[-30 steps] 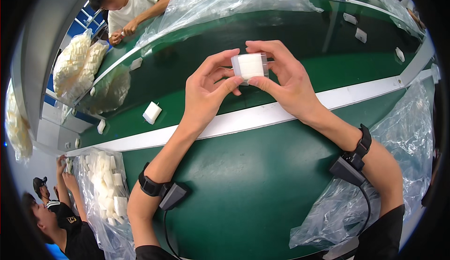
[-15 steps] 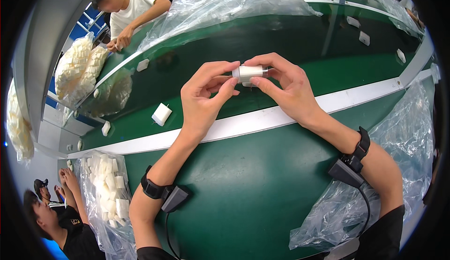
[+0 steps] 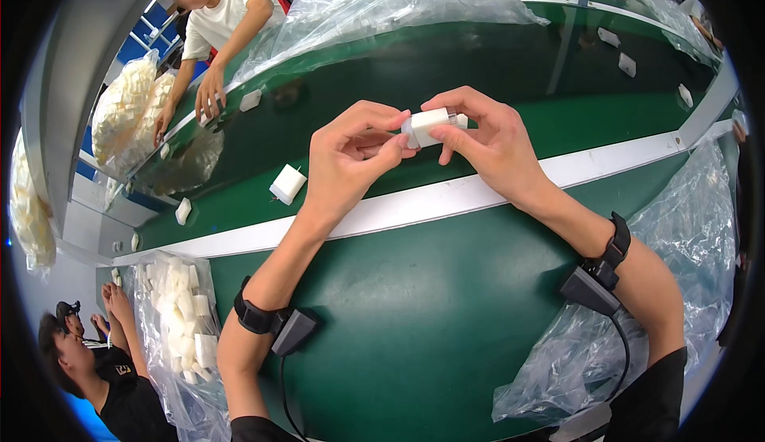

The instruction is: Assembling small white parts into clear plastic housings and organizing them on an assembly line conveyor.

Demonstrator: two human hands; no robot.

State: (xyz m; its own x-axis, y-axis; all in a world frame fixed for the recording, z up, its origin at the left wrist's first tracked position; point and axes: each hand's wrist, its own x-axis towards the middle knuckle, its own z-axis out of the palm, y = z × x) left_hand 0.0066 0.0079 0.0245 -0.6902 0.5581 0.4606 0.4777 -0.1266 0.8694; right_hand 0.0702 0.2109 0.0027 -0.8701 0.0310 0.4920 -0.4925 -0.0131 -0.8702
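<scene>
Above the dark green belt, a white plug-in charger (image 3: 429, 128) is held by both hands, slightly tilted with its right end higher. My left hand (image 3: 355, 151) pinches its left end between thumb and fingers, where a translucent edge shows. My right hand (image 3: 488, 146) grips the other end, where a shiny part sticks out near the index finger. Behind my right fingers another white piece (image 3: 462, 121) shows only in part. Nearest my left hand, a second white charger (image 3: 288, 184) with thin pins lies on the belt.
A white rail (image 3: 446, 205) separates the belt from my green worktop (image 3: 414, 322). A plastic bag of white pieces (image 3: 185, 314) stands left, and a crumpled clear bag (image 3: 574, 362) lies right. More chargers (image 3: 628, 64) dot the belt. A co-worker (image 3: 231, 16) reaches over its far side.
The held charger has tilted, its right end rising. Chargers on the belt have shifted rightward. The far co-worker's hands have moved apart, one now on the belt's edge by a white piece.
</scene>
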